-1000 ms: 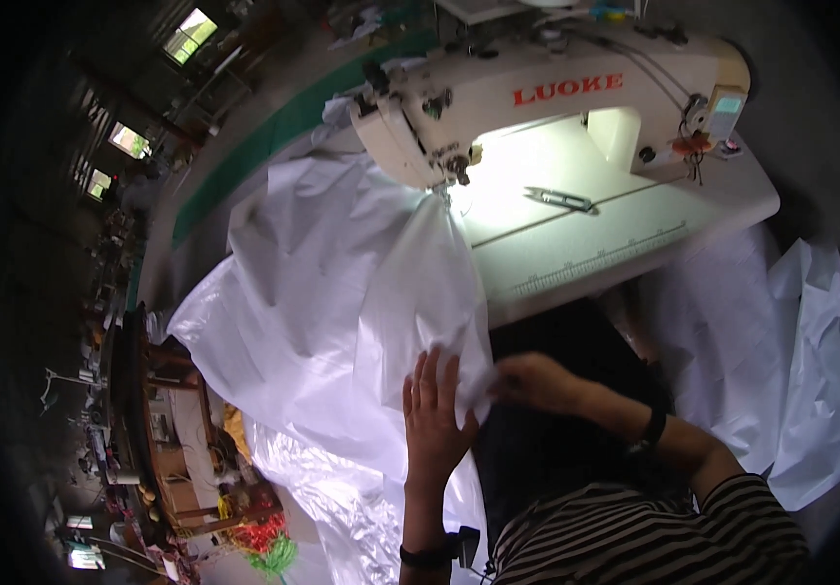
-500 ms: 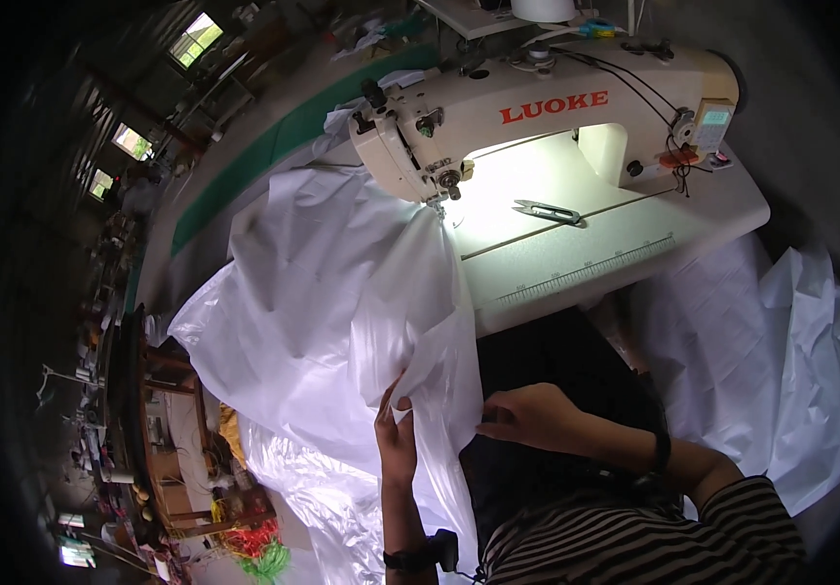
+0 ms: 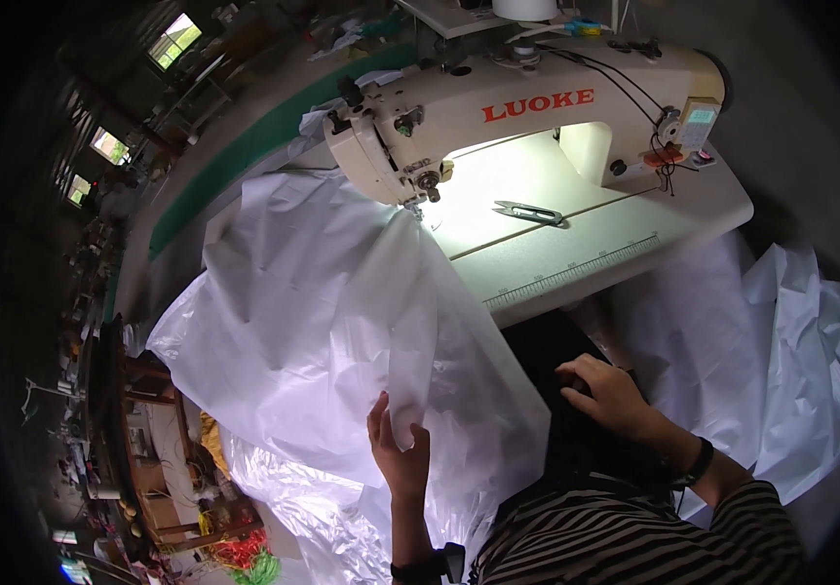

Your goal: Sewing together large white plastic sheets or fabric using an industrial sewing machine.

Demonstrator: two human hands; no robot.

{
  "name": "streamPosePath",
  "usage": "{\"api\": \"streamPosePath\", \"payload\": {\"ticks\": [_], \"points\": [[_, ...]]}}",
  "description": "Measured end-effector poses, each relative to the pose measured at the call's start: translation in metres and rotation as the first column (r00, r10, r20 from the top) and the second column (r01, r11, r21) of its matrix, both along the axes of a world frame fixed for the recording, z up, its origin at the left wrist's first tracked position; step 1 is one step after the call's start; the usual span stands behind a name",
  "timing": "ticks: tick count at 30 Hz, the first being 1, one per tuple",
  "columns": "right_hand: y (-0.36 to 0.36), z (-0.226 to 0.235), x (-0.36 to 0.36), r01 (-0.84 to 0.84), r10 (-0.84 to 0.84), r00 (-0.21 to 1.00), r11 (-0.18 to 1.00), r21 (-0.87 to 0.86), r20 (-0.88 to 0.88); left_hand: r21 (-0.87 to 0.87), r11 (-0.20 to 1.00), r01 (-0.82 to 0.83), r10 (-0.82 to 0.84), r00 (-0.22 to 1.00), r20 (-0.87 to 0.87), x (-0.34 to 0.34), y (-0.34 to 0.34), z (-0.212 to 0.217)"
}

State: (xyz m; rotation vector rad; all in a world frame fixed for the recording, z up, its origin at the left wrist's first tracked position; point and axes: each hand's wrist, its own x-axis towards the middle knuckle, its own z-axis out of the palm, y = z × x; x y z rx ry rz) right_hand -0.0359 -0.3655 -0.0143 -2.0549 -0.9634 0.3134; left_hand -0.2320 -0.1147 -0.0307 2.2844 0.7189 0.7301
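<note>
Landmark taken: the sewing machine [image 3: 527, 107], set on the table [image 3: 634, 244]. A thread snip [image 3: 528, 211] is laid on the table under the machine's arm, right of the needle end. A sheet [image 3: 323, 322] is draped from the needle end off the table's near-left edge, toward the person. The left hand [image 3: 399, 453] is placed at a fold of the sheet, well in front of the machine. The right hand [image 3: 610, 395] is found in front of the table's near edge, apart from the sheet. More sheeting [image 3: 790, 361] is heaped in front and right of the machine, below table level.
</note>
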Motion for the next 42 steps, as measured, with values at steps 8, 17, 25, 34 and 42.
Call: {"api": "streamPosePath", "payload": {"ticks": [8, 17, 25, 34, 42], "points": [[0.073, 0.048, -0.034, -0.25, 0.268, 0.932, 0.963, -0.102, 0.243, 0.436, 0.869, -0.233, 0.222, 0.972, 0.078, -0.011, -0.048, 0.038], [0.091, 0.01, -0.047, -0.231, 0.459, 0.653, 0.878, 0.418, -0.602, 0.513, 0.853, -0.096, -0.034, 0.971, 0.238, -0.014, -0.06, 0.055], [0.053, 0.013, -0.05, -0.036, 0.539, 0.234, 0.837, 0.547, -0.809, 0.277, 0.923, -0.267, 0.174, 0.932, 0.319, 0.014, -0.039, 0.015], [0.049, 0.033, -0.053, -0.259, 0.516, 0.535, 0.854, 0.451, -0.669, 0.502, 0.802, -0.324, 0.39, 0.92, -0.029, 0.0, -0.043, 0.058], [0.049, 0.042, -0.055, -0.342, 0.505, 0.676, 0.86, 0.379, -0.536, -0.05, 0.995, 0.084, -0.091, 0.981, -0.173, -0.004, -0.066, 0.07]]}}
